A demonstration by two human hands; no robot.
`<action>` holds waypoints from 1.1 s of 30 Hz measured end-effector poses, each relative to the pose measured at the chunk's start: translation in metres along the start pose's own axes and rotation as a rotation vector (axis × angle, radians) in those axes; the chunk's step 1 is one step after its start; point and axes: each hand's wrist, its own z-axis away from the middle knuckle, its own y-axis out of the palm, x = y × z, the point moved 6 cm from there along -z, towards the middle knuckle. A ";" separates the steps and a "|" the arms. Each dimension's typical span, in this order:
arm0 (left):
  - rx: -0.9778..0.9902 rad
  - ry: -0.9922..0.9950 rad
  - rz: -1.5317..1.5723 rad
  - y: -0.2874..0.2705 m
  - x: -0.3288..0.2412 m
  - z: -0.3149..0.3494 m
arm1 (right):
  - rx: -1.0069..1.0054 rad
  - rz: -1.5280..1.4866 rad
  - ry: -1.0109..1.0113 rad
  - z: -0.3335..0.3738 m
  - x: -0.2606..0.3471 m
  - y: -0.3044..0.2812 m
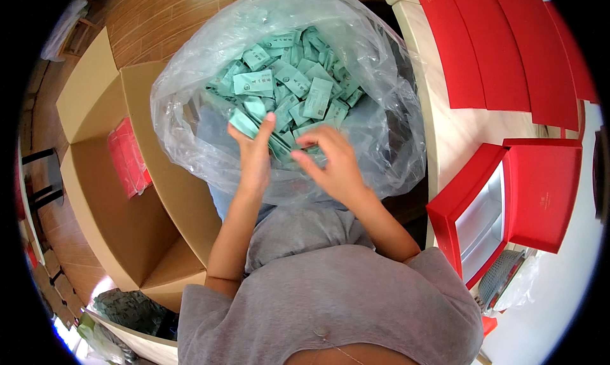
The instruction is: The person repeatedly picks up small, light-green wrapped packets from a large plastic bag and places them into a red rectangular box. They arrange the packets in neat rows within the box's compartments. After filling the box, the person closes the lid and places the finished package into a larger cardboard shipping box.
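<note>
While an empty-topped, tall brown cardboard box [171, 238] stands at your left, a big, clear plastic bag [184, 101] holds lots of small, flat, pale green packets [292, 79]. Over it, your left hand [254, 152] has its grip around a few. Your right hand's [330, 158] grip is loose, thumb and fingers apart, just beside them. Farther right, a red box [467, 177] with its lid back sits on the pale tabletop [467, 136].

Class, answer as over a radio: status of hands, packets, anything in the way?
Left hand gripping green packets. Right hand close by, open. Clear plastic bag open, more packets inside; nothing visibly blocking.
</note>
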 end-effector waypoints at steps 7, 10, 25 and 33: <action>-0.099 0.009 0.071 -0.003 -0.014 0.002 | 0.047 -0.064 0.111 0.020 0.000 0.010; -0.140 0.043 0.087 0.002 -0.019 0.011 | 0.066 -0.050 0.093 0.019 0.009 0.011; -0.013 0.095 0.015 0.005 -0.031 0.017 | 0.113 0.014 -0.138 0.005 0.025 0.013; 0.177 0.013 -0.027 0.015 -0.028 0.021 | 0.194 0.043 -0.415 0.005 0.033 0.015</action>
